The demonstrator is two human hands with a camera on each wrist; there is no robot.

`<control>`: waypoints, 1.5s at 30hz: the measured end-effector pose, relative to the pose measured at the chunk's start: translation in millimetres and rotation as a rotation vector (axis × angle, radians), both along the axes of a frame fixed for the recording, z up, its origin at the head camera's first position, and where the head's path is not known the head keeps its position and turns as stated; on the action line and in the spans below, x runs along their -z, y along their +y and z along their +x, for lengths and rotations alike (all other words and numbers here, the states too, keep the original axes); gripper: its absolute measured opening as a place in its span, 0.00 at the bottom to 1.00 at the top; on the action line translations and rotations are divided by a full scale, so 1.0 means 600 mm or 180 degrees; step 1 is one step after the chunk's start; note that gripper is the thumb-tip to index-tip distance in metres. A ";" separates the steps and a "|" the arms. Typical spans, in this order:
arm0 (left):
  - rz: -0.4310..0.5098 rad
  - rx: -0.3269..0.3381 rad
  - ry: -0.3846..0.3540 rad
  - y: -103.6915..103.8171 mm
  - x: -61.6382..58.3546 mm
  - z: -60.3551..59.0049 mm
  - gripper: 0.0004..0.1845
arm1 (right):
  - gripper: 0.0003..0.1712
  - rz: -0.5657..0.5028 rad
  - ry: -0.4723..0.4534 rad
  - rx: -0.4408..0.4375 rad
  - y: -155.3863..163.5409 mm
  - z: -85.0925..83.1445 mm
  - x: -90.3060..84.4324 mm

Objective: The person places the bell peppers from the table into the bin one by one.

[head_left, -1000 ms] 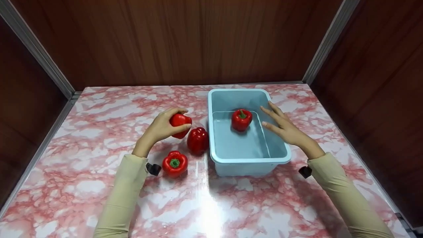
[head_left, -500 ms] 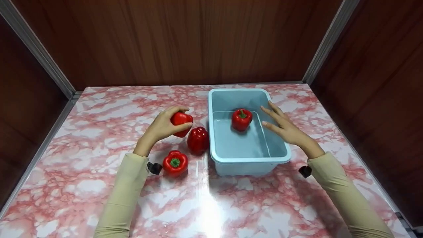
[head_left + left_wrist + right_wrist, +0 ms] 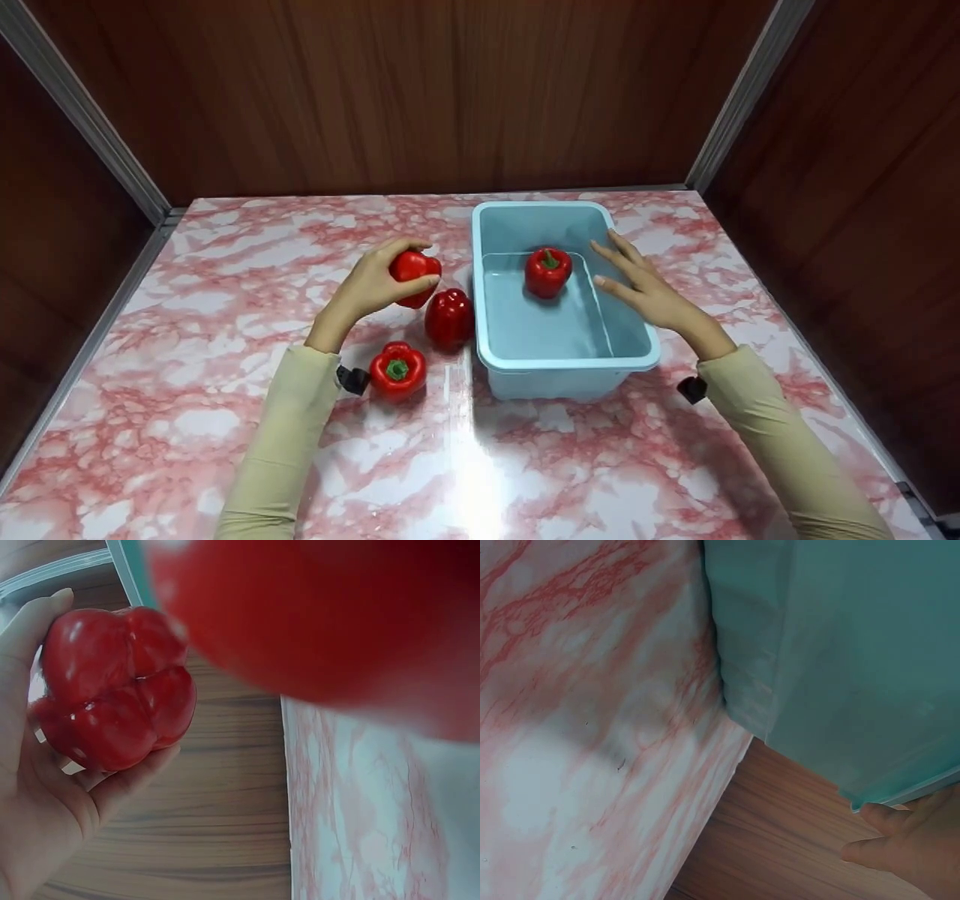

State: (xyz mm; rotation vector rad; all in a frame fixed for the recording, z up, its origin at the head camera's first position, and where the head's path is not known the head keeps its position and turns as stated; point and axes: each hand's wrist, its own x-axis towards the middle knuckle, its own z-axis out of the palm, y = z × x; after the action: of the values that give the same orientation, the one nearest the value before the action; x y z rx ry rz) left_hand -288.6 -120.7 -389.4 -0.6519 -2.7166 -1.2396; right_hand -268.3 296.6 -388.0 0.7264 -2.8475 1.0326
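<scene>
- Left hand [image 3: 369, 286]: fingers and thumb curled round a red pepper [image 3: 414, 277], held just left of the bin [image 3: 489, 351], near its far-left side. Left wrist view shows the same grip: held pepper [image 3: 112, 686] sits in the palm, thumb over the top.
- Can't tell for sure if the held pepper is off the table [image 3: 187, 300]; it looks slightly raised.
- Right hand [image 3: 646, 292]: open, fingers straight, laid along the bin's right rim. Holds nothing. Right wrist view shows only fingertips [image 3: 900, 840] against the bin wall [image 3: 840, 652].
- Bin: light blue, rectangular, on the right-centre of the table. One pepper inside [image 3: 547, 271], upright, stem up, towards the far end.
- Outside the bin, on the table:
  - pepper 2 [image 3: 449, 318], just left of the bin wall, close below the held one.
  - pepper 3 [image 3: 397, 370], nearer the person, stem up, beside the left sleeve [image 3: 277, 435].
- Big red blur across the top of the left wrist view is likely one of these two, too close to focus.
- Progress, as I read it: work looks like loading peppers into the bin. 1 of 4 in. 1 in hand, not yet over the rim. 2 untouched on the table.
- Left to do: carry the held one over the left rim and set it down, then the other two. Plenty of bare floor in the bin's near half.
</scene>
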 end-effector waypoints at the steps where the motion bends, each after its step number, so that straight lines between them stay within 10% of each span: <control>1: -0.0004 0.0007 0.0009 0.000 0.000 0.000 0.30 | 0.33 0.0000 -0.0007 0.0001 0.000 0.000 0.000; 45: -0.0032 0.0073 0.0122 0.011 -0.022 0.002 0.33 | 0.33 -0.0047 -0.0027 -0.0009 0.000 0.001 0.000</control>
State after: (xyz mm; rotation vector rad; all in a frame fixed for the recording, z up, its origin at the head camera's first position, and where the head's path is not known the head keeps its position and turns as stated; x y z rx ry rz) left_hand -287.1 -113.8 -376.0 -0.7023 -2.6936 -1.2065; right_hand -267.8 296.5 -388.0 0.7269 -2.8436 1.0584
